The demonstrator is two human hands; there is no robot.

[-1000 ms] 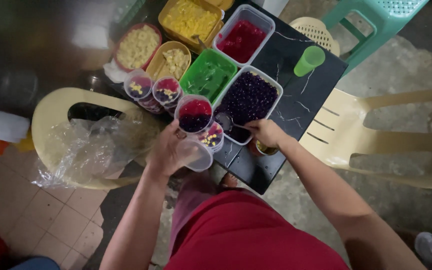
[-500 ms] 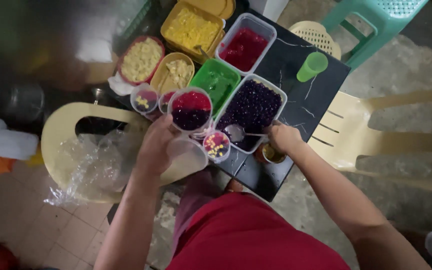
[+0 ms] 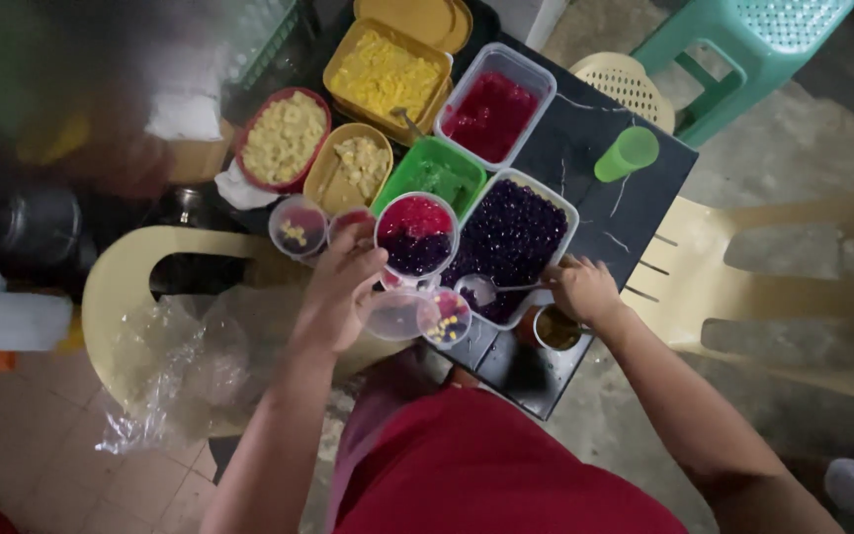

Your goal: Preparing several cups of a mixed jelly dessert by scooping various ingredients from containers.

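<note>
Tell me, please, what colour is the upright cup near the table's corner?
The cup is light green; the head view shows it.

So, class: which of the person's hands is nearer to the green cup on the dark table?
The right. The right hand, holding a spoon, lies below and just left of the green cup; the left hand is much farther left, beside the plastic cups.

A dark square tabletop (image 3: pixel 635 213) sits between two cream plastic chairs (image 3: pixel 793 287), with a teal plastic stool (image 3: pixel 743 49) behind; grey concrete floor (image 3: pixel 822 138) right, pale tiles (image 3: pixel 42 465) left, dim light
</note>
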